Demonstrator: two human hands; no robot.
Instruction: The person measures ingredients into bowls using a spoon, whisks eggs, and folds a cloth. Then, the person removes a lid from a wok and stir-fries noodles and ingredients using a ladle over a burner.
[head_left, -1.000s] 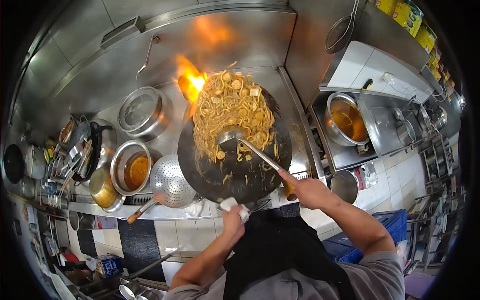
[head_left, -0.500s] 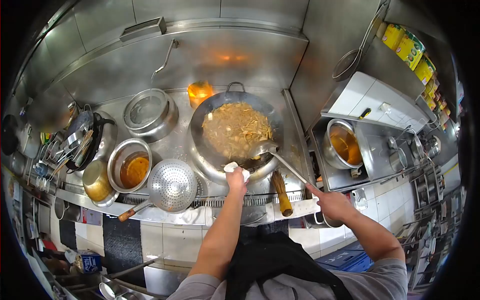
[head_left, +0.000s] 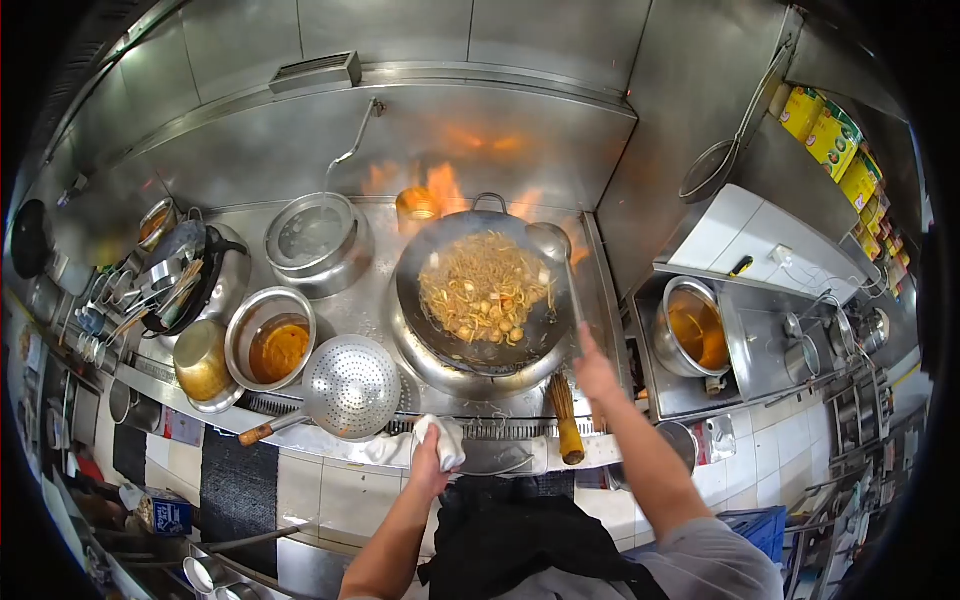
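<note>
My left hand is closed around a folded white cloth at the stove's front edge, apart from the wok. My right hand, slightly blurred, grips the long handle of a metal ladle. The ladle's bowl is at the upper right rim of the dark wok. Inside the wok lies a heap of stir-fried food, with brown strips and pale round pieces. Orange flames rise behind the wok. A bamboo wok brush lies on the stove between my hands.
Left of the wok are a perforated strainer, a pot of orange-brown liquid and a water pot under a thin tap. At right, another pot of orange liquid stands in a metal basin. A skimmer hangs on the wall.
My left hand has drawn back from the wok's near rim with the cloth. The ladle has moved from the near right to the far right rim. Flames have grown behind the wok.
</note>
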